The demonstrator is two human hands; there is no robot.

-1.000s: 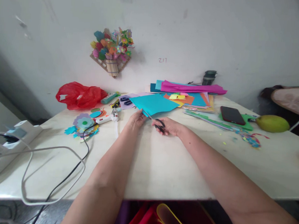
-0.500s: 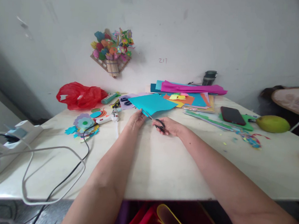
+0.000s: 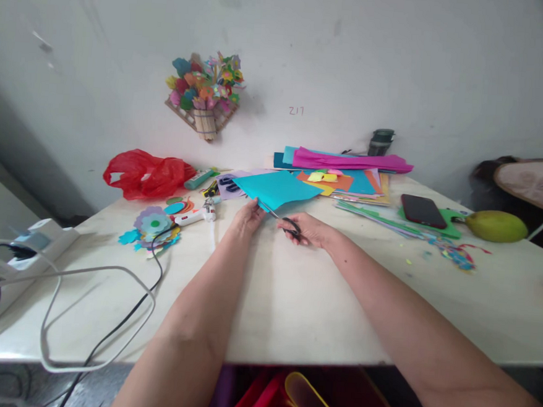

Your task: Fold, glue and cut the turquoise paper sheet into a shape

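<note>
My left hand is closed on the near left edge of a bright blue sheet of craft paper, which is held tilted above the table. In my right hand is a pair of scissors with black handles, the fingers wrapped through the loops. The blades point up and left and lie at the sheet's near edge, close to my left fingertips. How far the blades reach into the sheet I cannot tell.
Left of my hands lie a glue gun, paper flowers and a red plastic bag. Cables run from a power strip. Coloured sheets are stacked behind. A phone and a mango lie right.
Both hands, the scissors and the blue sheet stay almost in the same place. The sheet's right corner has shifted very slightly.
</note>
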